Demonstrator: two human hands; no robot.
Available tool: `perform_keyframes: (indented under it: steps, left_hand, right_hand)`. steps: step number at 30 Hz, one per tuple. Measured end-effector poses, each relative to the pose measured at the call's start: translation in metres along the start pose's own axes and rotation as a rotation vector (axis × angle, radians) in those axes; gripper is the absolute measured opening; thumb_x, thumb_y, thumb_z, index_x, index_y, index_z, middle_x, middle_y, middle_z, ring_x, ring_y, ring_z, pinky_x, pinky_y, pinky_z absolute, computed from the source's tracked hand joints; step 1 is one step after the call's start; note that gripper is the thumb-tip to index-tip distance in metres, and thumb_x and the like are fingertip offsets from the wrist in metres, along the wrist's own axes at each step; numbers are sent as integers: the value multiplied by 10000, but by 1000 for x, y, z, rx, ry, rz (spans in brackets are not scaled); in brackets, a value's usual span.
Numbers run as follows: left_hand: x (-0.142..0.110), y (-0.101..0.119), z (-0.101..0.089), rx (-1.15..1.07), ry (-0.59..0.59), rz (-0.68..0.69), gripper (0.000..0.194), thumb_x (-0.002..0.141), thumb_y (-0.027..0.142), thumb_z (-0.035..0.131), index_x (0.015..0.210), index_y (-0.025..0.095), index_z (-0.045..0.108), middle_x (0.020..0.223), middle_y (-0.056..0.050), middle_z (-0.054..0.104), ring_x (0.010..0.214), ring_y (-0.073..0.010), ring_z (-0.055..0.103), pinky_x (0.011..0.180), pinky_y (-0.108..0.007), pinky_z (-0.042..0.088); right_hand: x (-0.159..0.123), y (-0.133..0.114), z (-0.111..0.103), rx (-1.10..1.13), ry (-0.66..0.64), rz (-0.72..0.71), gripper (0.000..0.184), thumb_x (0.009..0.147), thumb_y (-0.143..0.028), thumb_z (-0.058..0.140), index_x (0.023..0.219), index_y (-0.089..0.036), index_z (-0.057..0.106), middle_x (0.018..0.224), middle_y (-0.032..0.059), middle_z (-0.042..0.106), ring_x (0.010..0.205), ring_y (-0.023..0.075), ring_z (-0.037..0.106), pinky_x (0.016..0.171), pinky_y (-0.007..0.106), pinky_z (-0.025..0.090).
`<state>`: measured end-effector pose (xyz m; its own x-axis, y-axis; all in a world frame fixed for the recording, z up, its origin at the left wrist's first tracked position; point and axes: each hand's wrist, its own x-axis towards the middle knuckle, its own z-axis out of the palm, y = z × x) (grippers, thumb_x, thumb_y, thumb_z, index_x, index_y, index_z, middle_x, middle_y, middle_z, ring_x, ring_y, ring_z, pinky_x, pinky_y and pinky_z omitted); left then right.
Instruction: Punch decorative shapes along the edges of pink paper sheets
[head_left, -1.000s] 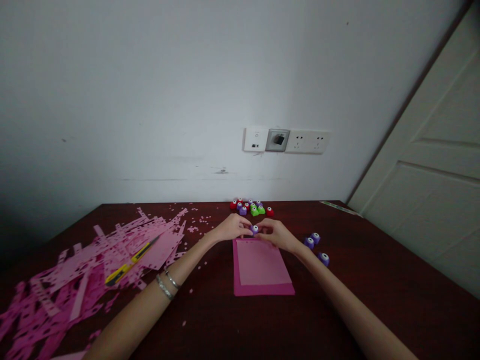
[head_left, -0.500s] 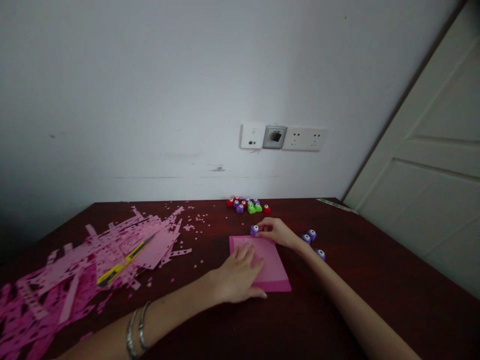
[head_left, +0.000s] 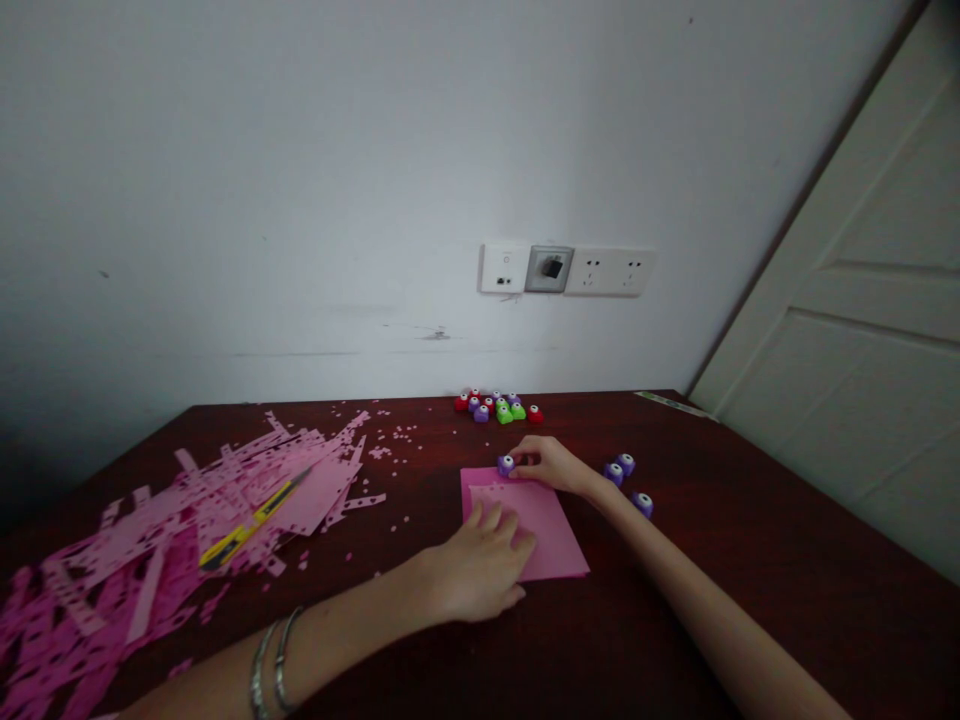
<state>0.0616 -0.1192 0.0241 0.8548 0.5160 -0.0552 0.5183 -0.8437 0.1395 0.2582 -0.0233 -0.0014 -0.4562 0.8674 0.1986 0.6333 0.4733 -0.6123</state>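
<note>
Two sheets of pink paper (head_left: 551, 535) lie stacked on the dark red table. Along the upper sheet's far edge runs a row of tiny marks. My left hand (head_left: 484, 565) rests on the left part of the paper, fingers stretched out. At the paper's far edge, my right hand (head_left: 541, 462) grips a small purple craft punch (head_left: 505, 465) between thumb and fingers. Whether the paper's edge sits inside the punch is too small to tell. To the right of my right forearm stand three more purple punches (head_left: 625, 463).
Cut pink paper strips (head_left: 150, 560) heap on the left, with a yellow utility knife (head_left: 255, 522) on top. Small pink bits are scattered beside them. Several red, green and purple punches (head_left: 504, 412) stand near the wall. A ruler-like strip (head_left: 675, 404) lies at the back right.
My left hand and the upper pink sheet have slid toward me, now covering the lower sheet's near edge. The punch in my right hand has shifted slightly left.
</note>
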Motion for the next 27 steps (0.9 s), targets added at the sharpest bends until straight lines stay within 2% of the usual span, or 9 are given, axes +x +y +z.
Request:
perform_keyframes:
  steps: [4, 7, 9, 13, 16, 20, 27]
  left_hand:
    - [7, -11, 0, 17, 41, -5, 407, 787, 412, 531, 1085, 136, 558, 1106, -149, 562, 1079, -314, 471, 950, -473, 306]
    - [17, -31, 2, 56, 156, -127, 246, 812, 320, 495, 905, 133, 624, 975, -117, 600, 969, -270, 521, 869, -418, 374]
    - [22, -47, 2, 86, 191, -248, 205, 793, 302, 519, 841, 141, 636, 924, -103, 599, 926, -263, 526, 814, -405, 396]
    - [25, -69, 2, 37, 156, -388, 265, 712, 397, 621, 832, 161, 634, 871, -83, 597, 873, -257, 536, 760, -387, 408]
    - [25, -77, 4, -26, 125, -396, 329, 666, 448, 658, 832, 166, 625, 858, -78, 602, 837, -254, 546, 732, -373, 410]
    - [25, -81, 6, -86, 107, -403, 317, 655, 444, 666, 809, 172, 617, 874, -77, 595, 848, -246, 543, 728, -354, 404]
    - [25, -85, 4, -157, 107, -436, 374, 635, 455, 665, 854, 161, 591, 906, -83, 583, 867, -247, 530, 723, -347, 399]
  right_hand:
    - [0, 2, 2, -31, 5, -17, 224, 708, -272, 632, 898, -171, 690, 807, 39, 644, 687, 136, 555, 614, 228, 413]
    - [-1, 2, -4, -44, 17, 26, 238, 674, -304, 654, 861, -159, 680, 772, 35, 645, 664, 137, 556, 585, 226, 405]
    - [-2, 2, -10, -54, -18, 61, 200, 680, -319, 641, 793, -158, 677, 732, 29, 647, 638, 133, 555, 560, 222, 394]
    - [-3, 5, -17, -104, -153, 127, 137, 647, -291, 655, 729, -184, 679, 693, 9, 658, 616, 135, 569, 552, 220, 384]
    - [-3, 8, -17, -164, -175, 140, 164, 602, -300, 688, 737, -207, 680, 714, 0, 668, 632, 147, 581, 549, 225, 380]
    - [-3, 8, -16, -142, -209, 138, 200, 600, -313, 687, 764, -198, 677, 721, 7, 669, 628, 149, 587, 542, 227, 388]
    - [-3, 6, -16, -68, -272, 137, 110, 636, -248, 641, 711, -171, 667, 664, 7, 658, 595, 139, 582, 515, 219, 391]
